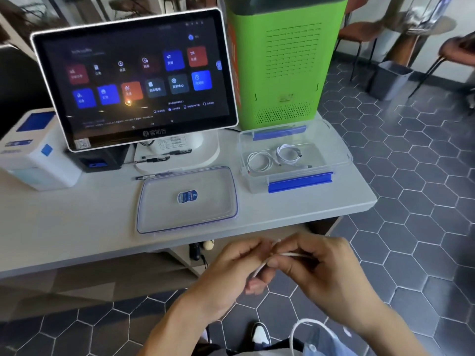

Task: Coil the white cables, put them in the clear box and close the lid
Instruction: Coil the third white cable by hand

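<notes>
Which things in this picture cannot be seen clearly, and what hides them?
- Head view: the white cable being coiled passes inside the left hand and right hand; fingers hide its coils and ends.
- Its hanging loop is cut off by the bottom edge.
- Connector types of the two coiled white cables in the clear plastic box: too small.
- The label on the clear lid: text too small.

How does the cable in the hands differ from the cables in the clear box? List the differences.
The cable in the hands is pinched between the left hand and right hand, its length trailing loose below; the cables in the box lie coiled and untouched inside the clear box. All are thin and white.
</notes>
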